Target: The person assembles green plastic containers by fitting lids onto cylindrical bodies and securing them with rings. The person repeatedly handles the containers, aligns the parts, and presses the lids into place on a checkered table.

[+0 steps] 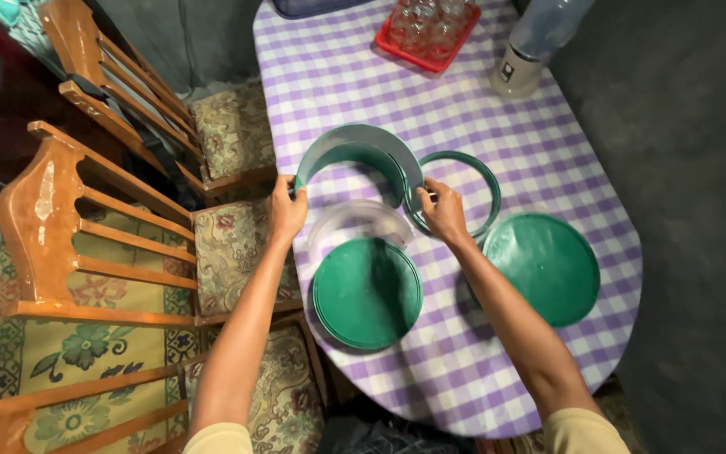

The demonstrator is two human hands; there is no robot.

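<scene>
Both hands grip a curved green plastic band (355, 147), arching far of the fingers over the checked tablecloth (464, 370): L hand (286, 210) clenches left end, R hand (443, 210) pinches right end; span runs left-right, hands equally near.

At the frame's top edge, the red tray of glasses (427, 34), a dark tray (308, 7) and the blender's jug (539, 38) are cut off. A blurred clear ring (361, 220) sits mid-frame.

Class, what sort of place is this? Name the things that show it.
Probably a home dining area: an oval table under a purple checked cloth, carved wooden chairs with floral cushions, and a red tray of drinking glasses.
</scene>
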